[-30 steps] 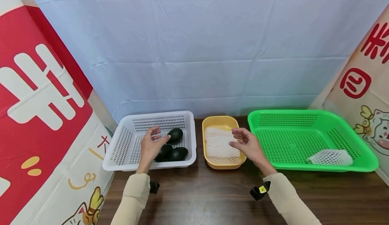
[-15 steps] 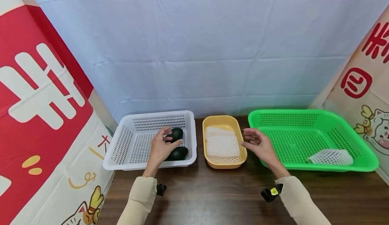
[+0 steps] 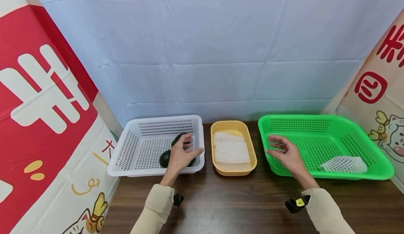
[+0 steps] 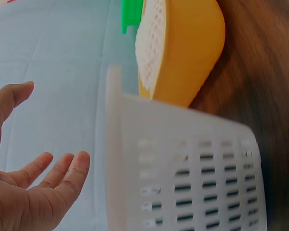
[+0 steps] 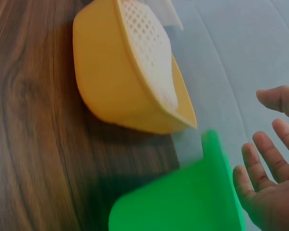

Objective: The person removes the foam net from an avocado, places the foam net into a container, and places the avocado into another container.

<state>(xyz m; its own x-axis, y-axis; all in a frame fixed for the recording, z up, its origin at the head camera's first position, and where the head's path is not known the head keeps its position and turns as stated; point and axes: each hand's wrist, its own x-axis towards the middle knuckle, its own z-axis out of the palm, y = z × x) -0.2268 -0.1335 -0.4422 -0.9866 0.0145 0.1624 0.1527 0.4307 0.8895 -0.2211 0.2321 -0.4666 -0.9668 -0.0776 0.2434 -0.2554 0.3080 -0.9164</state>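
Note:
My left hand [image 3: 181, 154] hovers over the right part of a white basket [image 3: 132, 123], thumb and fingers apart with nothing between them. Dark green avocados [image 3: 164, 159] lie in that basket, partly covered by the hand. Above the left edge of a green basket [image 3: 296, 172] is my right hand [image 3: 288, 155], also holding nothing, its fingers loosely bent. White foam net sleeves [image 3: 231, 152] lie in a yellow tray [image 3: 234, 173] between the two baskets. Another foam net sleeve [image 3: 344, 164], puffed out, rests at the green basket's front right; its contents cannot be told.
Both baskets and the tray stand in a row on a brown wooden table [image 3: 221, 206]. Behind them hangs a pale cloth [image 3: 202, 51]. Printed panels flank the table, a red and white one [image 3: 47, 86] at left and a beige one [image 3: 375, 121] at right.
Both hands have moved to the right: the left across the avocados toward the white basket's right rim, the right from the yellow tray to the green basket. The avocados and sleeves stay in place.

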